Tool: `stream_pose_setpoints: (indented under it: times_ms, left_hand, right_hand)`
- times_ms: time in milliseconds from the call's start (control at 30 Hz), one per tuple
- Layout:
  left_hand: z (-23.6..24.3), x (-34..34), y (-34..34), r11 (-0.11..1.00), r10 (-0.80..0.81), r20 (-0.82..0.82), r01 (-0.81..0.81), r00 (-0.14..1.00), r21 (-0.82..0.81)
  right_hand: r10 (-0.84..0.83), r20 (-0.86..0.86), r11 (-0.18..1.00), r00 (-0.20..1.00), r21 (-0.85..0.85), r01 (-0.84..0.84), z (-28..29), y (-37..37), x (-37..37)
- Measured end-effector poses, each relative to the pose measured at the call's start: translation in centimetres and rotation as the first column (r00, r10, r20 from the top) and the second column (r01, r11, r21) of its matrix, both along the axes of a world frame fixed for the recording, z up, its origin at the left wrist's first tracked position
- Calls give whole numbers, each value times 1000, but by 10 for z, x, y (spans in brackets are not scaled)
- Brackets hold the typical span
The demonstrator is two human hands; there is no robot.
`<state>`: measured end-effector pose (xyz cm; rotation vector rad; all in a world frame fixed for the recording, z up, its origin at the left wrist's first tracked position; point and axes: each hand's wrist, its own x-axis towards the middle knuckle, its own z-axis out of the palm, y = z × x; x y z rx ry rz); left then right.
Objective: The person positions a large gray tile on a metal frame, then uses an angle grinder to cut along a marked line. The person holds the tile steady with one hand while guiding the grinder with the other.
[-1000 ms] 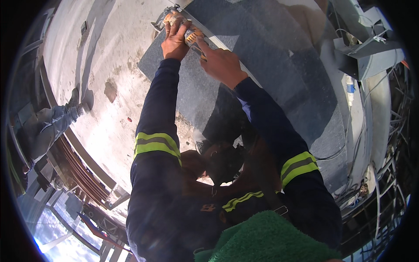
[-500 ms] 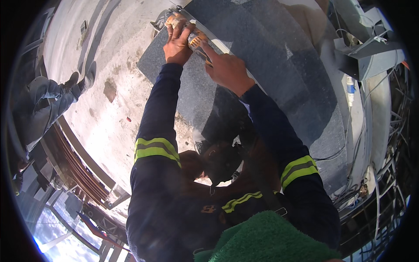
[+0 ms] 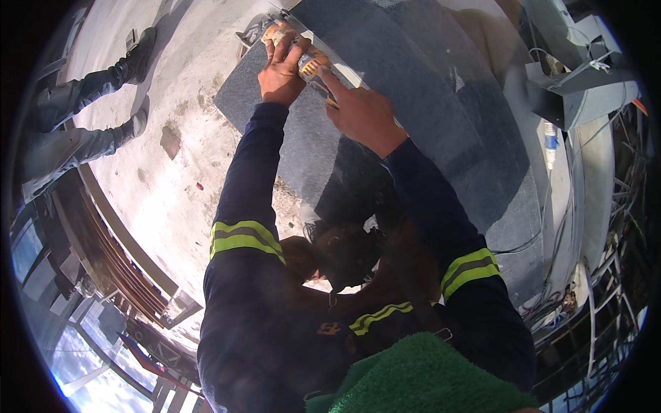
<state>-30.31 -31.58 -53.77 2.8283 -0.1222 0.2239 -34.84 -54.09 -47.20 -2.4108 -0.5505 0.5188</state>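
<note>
An orange angle grinder (image 3: 313,65) lies at the far end of my reach, over a grey sheet (image 3: 296,138). Around its front body wraps my left hand (image 3: 283,74), fingers closed. My right hand (image 3: 365,115) grips the rear handle, and its index finger stretches along the body. The grinder's head end points to the far left, near the sheet's edge; its disc is too small to make out clearly. Beside the tool a narrow pale strip (image 3: 348,74) runs between the lit sheet and a darker grey sheet (image 3: 441,103) on the right.
Another person's legs (image 3: 103,89) stand on the pale concrete floor (image 3: 165,213) at left. Brown metal lengths (image 3: 117,248) lie lower left. Cables with a blue-and-white connector (image 3: 551,144) run along the right, by a grey metal box (image 3: 592,96) and metal bars.
My hands and the grinder stay almost in place. At left the other person has moved, and both legs now show spread apart on the floor.
</note>
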Motion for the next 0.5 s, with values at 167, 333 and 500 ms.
stream_pose_setpoints:
  times_ms: [167,333,500]
  left_hand:
    - [4,21,8,999,29,-50,-26,998,47]
    - [6,16,9,1000,-19,-2,19,1000,7]
    - [0,14,10,1000,-9,-15,9,1000,6]
  right_hand:
    - [-13,48,1000,999,10,12,-8,15,17]
    - [-8,45,1000,999,16,7,-4,13,14]
    - [-11,-13,1000,1000,1,11,-7,10,12]
